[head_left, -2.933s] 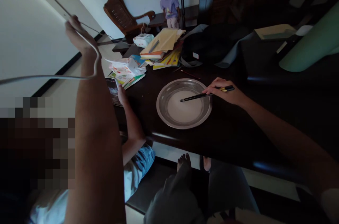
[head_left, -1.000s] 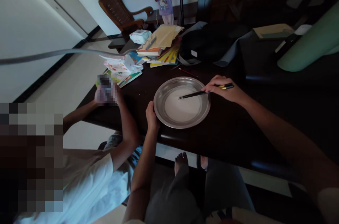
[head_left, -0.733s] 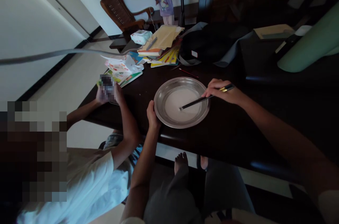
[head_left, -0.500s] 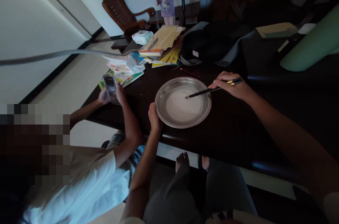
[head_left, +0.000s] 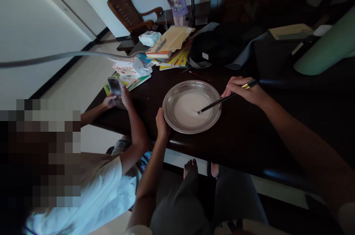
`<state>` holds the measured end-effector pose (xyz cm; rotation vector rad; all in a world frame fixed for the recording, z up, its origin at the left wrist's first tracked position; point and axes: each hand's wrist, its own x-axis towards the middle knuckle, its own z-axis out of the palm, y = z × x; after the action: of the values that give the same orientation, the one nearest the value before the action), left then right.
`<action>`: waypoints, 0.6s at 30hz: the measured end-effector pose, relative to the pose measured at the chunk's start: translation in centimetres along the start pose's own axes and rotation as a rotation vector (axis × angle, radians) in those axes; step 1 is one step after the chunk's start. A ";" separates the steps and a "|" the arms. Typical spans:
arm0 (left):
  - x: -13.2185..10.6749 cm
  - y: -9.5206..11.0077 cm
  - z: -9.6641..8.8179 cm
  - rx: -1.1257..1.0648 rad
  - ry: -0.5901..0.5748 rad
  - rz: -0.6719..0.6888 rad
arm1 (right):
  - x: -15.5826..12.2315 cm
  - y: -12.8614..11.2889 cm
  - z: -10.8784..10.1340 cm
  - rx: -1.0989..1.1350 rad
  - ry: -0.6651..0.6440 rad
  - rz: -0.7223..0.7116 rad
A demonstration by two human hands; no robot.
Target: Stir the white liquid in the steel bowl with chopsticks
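Black chopsticks (head_left: 215, 103) in a metal bowl (head_left: 168, 107) of whitish liquid (head_left: 188, 113)

The round metal bowl sits on a dark desk (head_left: 238, 142), near its front edge. The right hand (head_left: 242, 87) pinches the chopsticks in its fingers, their tips at the liquid. The left hand (head_left: 162, 124) touches the bowl's left side; its thumb shows, but whether the other fingers grip cannot be told. Beyond lie books (head_left: 177, 61); at left, a seated person (head_left: 102, 179) holds a phone (head_left: 120, 102).

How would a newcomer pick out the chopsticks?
On the dark glossy table sits a round silver metal basin of whitish liquid. Across its right rim, the right hand holds slim black chopsticks. Their gold band sets them apart from the thin red stick behind.
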<state>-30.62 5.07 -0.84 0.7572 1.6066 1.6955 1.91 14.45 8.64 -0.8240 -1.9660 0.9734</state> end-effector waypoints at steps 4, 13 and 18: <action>0.1 -0.2 -0.1 0.008 -0.024 0.010 | 0.0 0.3 1.0 -0.034 -0.104 -0.069; -0.2 0.4 0.2 -0.013 -0.016 -0.012 | -0.1 0.1 0.3 -0.043 -0.003 -0.024; 0.1 -0.1 -0.1 -0.006 -0.009 -0.006 | 0.0 0.2 0.5 -0.122 -0.041 -0.067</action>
<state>-30.69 5.08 -0.99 0.7560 1.5951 1.6897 1.55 14.39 8.28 -0.8054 -2.0910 0.8449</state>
